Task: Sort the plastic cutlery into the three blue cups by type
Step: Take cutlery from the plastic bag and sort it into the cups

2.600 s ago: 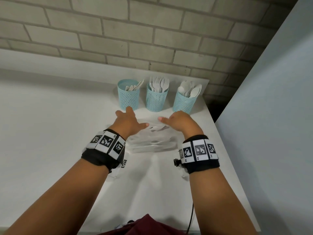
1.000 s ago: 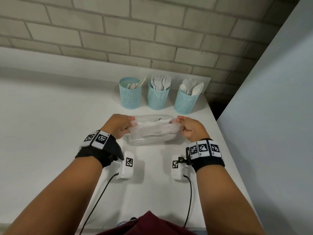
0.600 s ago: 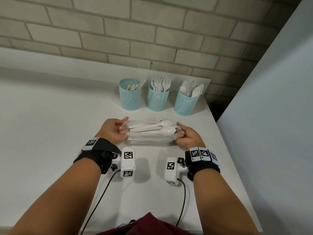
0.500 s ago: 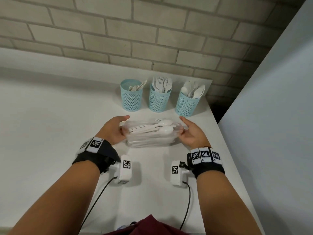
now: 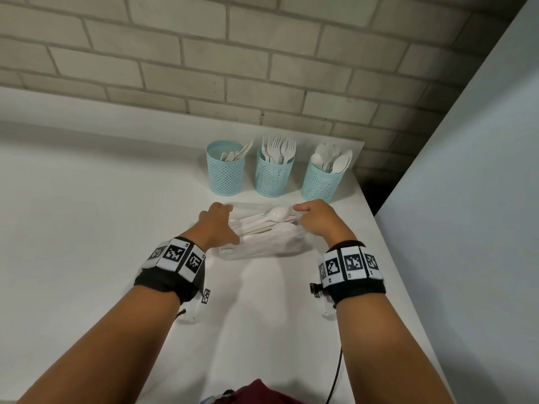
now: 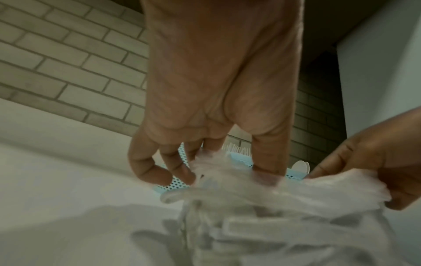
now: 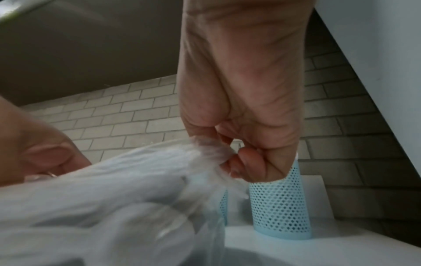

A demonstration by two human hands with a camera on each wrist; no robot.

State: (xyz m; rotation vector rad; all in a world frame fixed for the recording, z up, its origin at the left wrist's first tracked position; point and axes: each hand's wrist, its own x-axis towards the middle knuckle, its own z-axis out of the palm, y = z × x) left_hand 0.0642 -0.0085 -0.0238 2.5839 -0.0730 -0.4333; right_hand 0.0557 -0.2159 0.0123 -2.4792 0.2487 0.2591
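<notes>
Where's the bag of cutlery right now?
Head view: the bag lies on the counter just before the three blue cups, pinched between left hand and right hand.

Three pale blue mesh cups stand upright in a row near the back of the white counter: the left cup (image 5: 226, 172) holds white knives, the middle cup (image 5: 274, 174) white forks with tines up, the right cup (image 5: 322, 182) white spoons with bowls up. Just in front of them lies a clear plastic bag (image 5: 262, 240) of white cutlery, its pieces lying left to right, with a spoon (image 5: 278, 212) showing on top, bowl toward the right
</notes>
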